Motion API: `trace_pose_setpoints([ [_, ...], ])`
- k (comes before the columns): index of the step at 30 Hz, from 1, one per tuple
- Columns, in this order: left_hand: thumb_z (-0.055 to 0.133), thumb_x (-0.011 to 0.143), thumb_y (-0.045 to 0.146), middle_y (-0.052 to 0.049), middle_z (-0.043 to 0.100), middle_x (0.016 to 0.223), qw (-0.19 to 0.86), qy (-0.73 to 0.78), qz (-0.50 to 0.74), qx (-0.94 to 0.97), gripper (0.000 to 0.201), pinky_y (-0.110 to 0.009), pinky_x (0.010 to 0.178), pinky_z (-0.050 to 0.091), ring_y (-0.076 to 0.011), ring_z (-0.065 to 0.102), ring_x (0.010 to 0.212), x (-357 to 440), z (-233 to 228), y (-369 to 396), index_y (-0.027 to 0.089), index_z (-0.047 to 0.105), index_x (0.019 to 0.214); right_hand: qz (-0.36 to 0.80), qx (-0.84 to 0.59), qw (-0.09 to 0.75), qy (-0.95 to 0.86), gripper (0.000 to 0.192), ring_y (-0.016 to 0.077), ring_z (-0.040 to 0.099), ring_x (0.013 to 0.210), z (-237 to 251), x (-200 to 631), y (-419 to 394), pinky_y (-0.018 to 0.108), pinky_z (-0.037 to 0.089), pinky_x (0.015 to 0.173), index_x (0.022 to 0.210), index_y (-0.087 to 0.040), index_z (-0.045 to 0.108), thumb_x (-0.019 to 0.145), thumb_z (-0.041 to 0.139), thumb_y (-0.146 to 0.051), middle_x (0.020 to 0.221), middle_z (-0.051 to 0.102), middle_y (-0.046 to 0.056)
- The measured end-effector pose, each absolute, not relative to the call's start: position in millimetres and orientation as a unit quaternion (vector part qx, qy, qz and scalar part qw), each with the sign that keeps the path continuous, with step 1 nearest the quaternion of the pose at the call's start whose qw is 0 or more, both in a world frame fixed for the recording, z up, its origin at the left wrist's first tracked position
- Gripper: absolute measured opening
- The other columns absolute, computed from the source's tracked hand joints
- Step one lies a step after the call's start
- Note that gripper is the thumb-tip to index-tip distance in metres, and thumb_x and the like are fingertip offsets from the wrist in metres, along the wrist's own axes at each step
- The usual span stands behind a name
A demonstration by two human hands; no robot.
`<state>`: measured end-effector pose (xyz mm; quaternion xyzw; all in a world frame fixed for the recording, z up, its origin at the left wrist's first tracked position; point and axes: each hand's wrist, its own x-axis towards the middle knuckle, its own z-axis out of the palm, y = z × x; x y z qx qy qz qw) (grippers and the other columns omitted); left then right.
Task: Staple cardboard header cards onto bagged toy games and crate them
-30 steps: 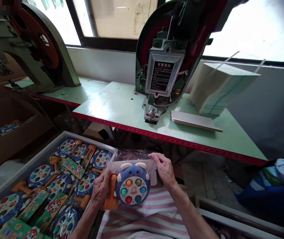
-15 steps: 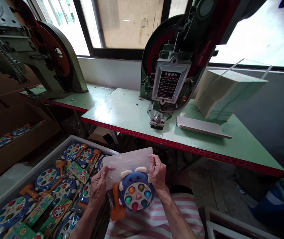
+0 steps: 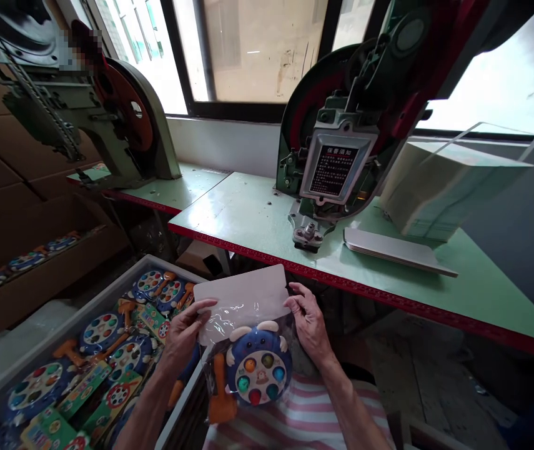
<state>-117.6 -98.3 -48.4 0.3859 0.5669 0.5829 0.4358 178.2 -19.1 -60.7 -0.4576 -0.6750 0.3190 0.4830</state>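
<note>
I hold a clear plastic bag (image 3: pixel 229 322) over my lap. Inside it sits a round blue toy (image 3: pixel 258 367) with coloured buttons and an orange mallet (image 3: pixel 220 400). A white header card (image 3: pixel 243 292) is folded over the bag's top. My left hand (image 3: pixel 183 334) pinches the card's left edge and my right hand (image 3: pixel 308 319) pinches its right edge. The card's top edge lies just below the red front edge of the green table (image 3: pixel 248 215).
A grey tray (image 3: pixel 93 306) at my left holds several bagged blue toys. On the table stand a green press machine (image 3: pixel 336 162), a flat stack of cards (image 3: pixel 395 249) and a tall paper stack (image 3: pixel 445 187). A second press (image 3: pixel 112 119) stands at the left.
The header card has come up over the bag's top and the bagged toy has risen toward the table edge. My view has tilted up and right.
</note>
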Motion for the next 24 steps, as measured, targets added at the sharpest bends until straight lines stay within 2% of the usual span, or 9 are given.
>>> trace_pose_setpoints([
  [4,0.085,0.076,0.033,-0.007,0.074,0.117,0.481,0.538,0.578,0.380,0.033,-0.019,0.062,0.048,-0.0143,0.063,0.081,-118.3,-34.2,-99.0,0.021,0.081,0.107,0.422,-0.443,0.478,-0.630,0.037,0.0282,0.060,0.128,-62.9,183.3,-13.6,0.038,0.049,0.104,0.085,-0.023,0.075,0.098,0.058,-0.053,0.140,0.064,0.012],
  [7,0.087,0.074,0.031,-0.003,0.072,0.099,0.510,0.523,0.582,0.356,0.037,-0.017,0.053,0.042,-0.0072,0.053,0.062,-116.0,-33.8,-97.9,0.020,0.078,0.108,0.451,-0.449,0.476,-0.607,0.040,0.0298,0.064,0.120,-65.6,184.2,-10.4,0.034,0.053,0.093,0.082,-0.022,0.076,0.093,0.063,-0.058,0.136,0.067,0.012],
  [9,0.087,0.074,0.032,0.000,0.069,0.087,0.522,0.516,0.586,0.344,0.040,-0.016,0.050,0.041,-0.0056,0.050,0.056,-113.5,-36.6,-96.2,0.019,0.076,0.110,0.451,-0.455,0.472,-0.606,0.041,0.0293,0.067,0.110,-66.0,184.7,-10.3,0.033,0.054,0.086,0.081,-0.021,0.076,0.091,0.064,-0.060,0.126,0.071,0.012],
  [11,0.088,0.074,0.031,0.000,0.070,0.089,0.514,0.507,0.603,0.338,0.052,-0.017,0.056,0.048,-0.0091,0.059,0.063,-110.4,-40.9,-93.6,0.022,0.071,0.122,0.446,-0.466,0.466,-0.606,0.043,0.0270,0.069,0.095,-65.3,185.3,-12.1,0.032,0.053,0.080,0.081,-0.020,0.076,0.091,0.064,-0.060,0.105,0.076,0.010],
  [13,0.089,0.073,0.031,-0.002,0.073,0.104,0.489,0.508,0.632,0.321,0.072,-0.022,0.067,0.056,-0.0150,0.069,0.079,-106.9,-47.1,-90.5,0.028,0.059,0.138,0.438,-0.481,0.466,-0.600,0.043,0.0250,0.068,0.084,-64.3,185.8,-15.0,0.031,0.052,0.076,0.082,-0.020,0.077,0.092,0.062,-0.060,0.087,0.076,0.007],
  [15,0.091,0.071,0.033,-0.005,0.074,0.111,0.480,0.532,0.636,0.287,0.082,-0.026,0.066,0.060,-0.0179,0.072,0.081,-103.5,-55.2,-88.4,0.029,0.051,0.142,0.429,-0.496,0.473,-0.589,0.044,0.0246,0.067,0.081,-63.7,186.5,-17.5,0.031,0.051,0.074,0.083,-0.020,0.077,0.093,0.062,-0.060,0.084,0.075,0.007],
  [18,0.092,0.068,0.043,-0.005,0.075,0.094,0.512,0.572,0.592,0.244,0.062,-0.026,0.050,0.059,-0.0167,0.069,0.065,-99.4,-66.1,-88.4,0.017,0.066,0.118,0.431,-0.505,0.475,-0.578,0.043,0.0247,0.066,0.083,-64.5,188.3,-18.6,0.030,0.051,0.073,0.086,-0.019,0.077,0.092,0.063,-0.060,0.087,0.076,0.007],
  [20,0.092,0.067,0.045,-0.005,0.074,0.091,0.522,0.564,0.592,0.243,0.050,-0.027,0.050,0.061,-0.0161,0.067,0.065,-98.2,-67.9,-89.7,0.014,0.071,0.102,0.437,-0.503,0.476,-0.573,0.042,0.0242,0.066,0.083,-66.0,190.1,-17.4,0.030,0.050,0.073,0.089,-0.019,0.076,0.091,0.065,-0.060,0.089,0.075,0.007],
  [24,0.094,0.066,0.040,-0.006,0.077,0.101,0.515,0.527,0.625,0.258,0.051,-0.028,0.063,0.064,-0.0188,0.071,0.080,-98.9,-57.3,-90.3,0.015,0.075,0.107,0.441,-0.501,0.479,-0.571,0.039,0.0218,0.064,0.080,-69.2,193.5,-13.4,0.029,0.049,0.073,0.093,-0.020,0.074,0.090,0.069,-0.058,0.085,0.073,0.005],
])
